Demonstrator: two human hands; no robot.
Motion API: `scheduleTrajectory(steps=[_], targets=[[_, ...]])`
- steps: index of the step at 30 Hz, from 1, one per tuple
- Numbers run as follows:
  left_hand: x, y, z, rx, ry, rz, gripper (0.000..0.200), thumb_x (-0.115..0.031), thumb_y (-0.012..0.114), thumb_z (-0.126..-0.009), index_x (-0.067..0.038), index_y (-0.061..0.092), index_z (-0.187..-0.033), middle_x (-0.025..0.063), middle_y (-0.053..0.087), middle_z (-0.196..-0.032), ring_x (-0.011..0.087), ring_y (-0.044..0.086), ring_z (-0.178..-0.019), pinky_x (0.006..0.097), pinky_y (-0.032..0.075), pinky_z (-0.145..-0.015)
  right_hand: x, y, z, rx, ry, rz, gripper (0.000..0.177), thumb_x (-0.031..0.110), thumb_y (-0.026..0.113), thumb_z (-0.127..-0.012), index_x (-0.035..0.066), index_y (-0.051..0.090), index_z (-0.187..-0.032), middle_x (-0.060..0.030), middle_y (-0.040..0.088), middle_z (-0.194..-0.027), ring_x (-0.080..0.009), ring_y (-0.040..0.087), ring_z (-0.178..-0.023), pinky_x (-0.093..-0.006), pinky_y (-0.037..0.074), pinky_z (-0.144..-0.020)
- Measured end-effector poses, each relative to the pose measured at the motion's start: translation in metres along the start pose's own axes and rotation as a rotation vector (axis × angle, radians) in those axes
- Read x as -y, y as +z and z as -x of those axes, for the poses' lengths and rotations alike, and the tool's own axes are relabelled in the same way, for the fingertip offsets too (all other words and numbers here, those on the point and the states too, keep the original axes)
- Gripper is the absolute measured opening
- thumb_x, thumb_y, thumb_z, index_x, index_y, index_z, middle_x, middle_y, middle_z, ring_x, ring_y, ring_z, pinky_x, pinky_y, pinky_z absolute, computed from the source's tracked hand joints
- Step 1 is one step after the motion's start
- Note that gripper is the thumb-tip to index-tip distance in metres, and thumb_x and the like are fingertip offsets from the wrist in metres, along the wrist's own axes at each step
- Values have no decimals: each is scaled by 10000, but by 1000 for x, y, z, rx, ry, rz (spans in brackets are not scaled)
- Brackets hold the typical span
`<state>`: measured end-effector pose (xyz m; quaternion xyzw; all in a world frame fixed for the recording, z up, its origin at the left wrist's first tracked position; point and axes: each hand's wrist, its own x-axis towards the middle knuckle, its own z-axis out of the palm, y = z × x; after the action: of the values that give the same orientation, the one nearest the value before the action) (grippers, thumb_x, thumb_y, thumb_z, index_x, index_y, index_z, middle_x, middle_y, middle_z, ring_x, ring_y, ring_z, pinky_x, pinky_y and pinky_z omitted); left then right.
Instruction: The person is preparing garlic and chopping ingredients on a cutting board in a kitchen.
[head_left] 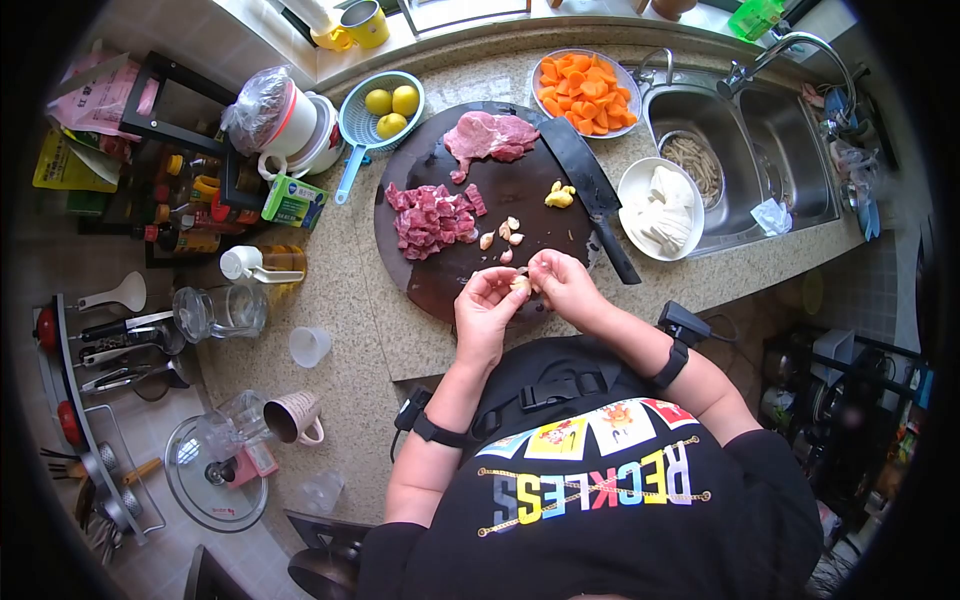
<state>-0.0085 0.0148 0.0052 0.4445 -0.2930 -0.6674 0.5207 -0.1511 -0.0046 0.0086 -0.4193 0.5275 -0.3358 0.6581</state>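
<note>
Pale garlic (520,284) sits clamped in fingertips of the left hand (482,312), apparently steadied for the right hand (565,288), whose fingertips seem pinched together beside it. Beyond the fingers I see loose cloves (504,231), handily close; rightward, the cleaver (590,184) lies seemingly out of the way.

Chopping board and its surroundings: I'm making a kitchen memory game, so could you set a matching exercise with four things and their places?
1. Cleaver
2. Garlic cloves
3. Fruit
4. Carrots

A. in the blue colander
B. sliced, beside the sink
C. over the right edge of the board
D. one in the left hand, others lying loose

Pairs: 1-C, 2-D, 3-A, 4-B.
</note>
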Motion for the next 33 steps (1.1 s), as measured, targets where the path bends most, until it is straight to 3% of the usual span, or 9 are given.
scheduleTrajectory(steps=[6, 16, 22, 27, 29, 31, 33], targets=[[1, -5, 0, 27, -136, 88, 254, 32, 631, -772, 12, 570, -1018, 65, 613, -922, 106, 589, -814, 231, 485, -746, -1, -4, -4, 37, 140, -455, 113, 172, 440, -936, 80, 466, -875, 19, 468, -686, -35, 354, -486, -182, 291, -413], [-6, -6, -1, 66, -169, 295, 318, 22, 573, -812, 1, 528, -1126, 66, 577, -967, 117, 577, -867, 260, 503, -764, 5, -10, -5, 37, 130, -712, 140, 174, 456, -927, 87, 460, -819, -8, 487, -696, -41, 346, -484, -177, 301, -424], [-7, -7, -2, 49, -13, -4, 333, 63, 583, -789, 16, 523, -1113, 67, 567, -962, 116, 570, -868, 251, 497, -777, 10, -9, -3, 72, 194, -549, 125, 161, 533, -881, 85, 475, -801, -11, 519, -658, -34, 371, -452, -173, 292, -407], [-4, -7, -2, 20, 92, -125, 332, 95, 585, -773, 34, 531, -1095, 68, 568, -958, 101, 569, -846, 214, 479, -766, 10, -3, 0, 90, 76, -289, 80, 100, 570, -848, 73, 495, -843, 1, 505, -659, -29, 394, -499, -186, 304, -416], [-3, -8, -1, 36, 109, -168, 320, 90, 591, -774, 43, 531, -1084, 72, 570, -962, 107, 566, -868, 221, 480, -766, 4, -5, -2, 110, 79, -224, 68, 93, 577, -841, 57, 524, -863, 2, 522, -668, -31, 444, -543, -195, 345, -435], [-3, -6, -2, 21, 131, -173, 297, 88, 602, -756, 25, 568, -1044, 68, 585, -936, 102, 572, -852, 219, 480, -749, 6, -3, -2, 55, 14, 26, 74, 102, 587, -836, 43, 555, -868, 0, 553, -682, -41, 494, -582, -200, 388, -465], [-7, -5, -1, -3, 290, -584, 279, 86, 618, -722, -2, 607, -986, 68, 599, -896, 100, 582, -830, 216, 478, -722, 10, -4, -1, 60, 16, 43, 83, 110, 594, -832, 28, 585, -846, -3, 580, -674, -47, 525, -601, -209, 417, -489]])
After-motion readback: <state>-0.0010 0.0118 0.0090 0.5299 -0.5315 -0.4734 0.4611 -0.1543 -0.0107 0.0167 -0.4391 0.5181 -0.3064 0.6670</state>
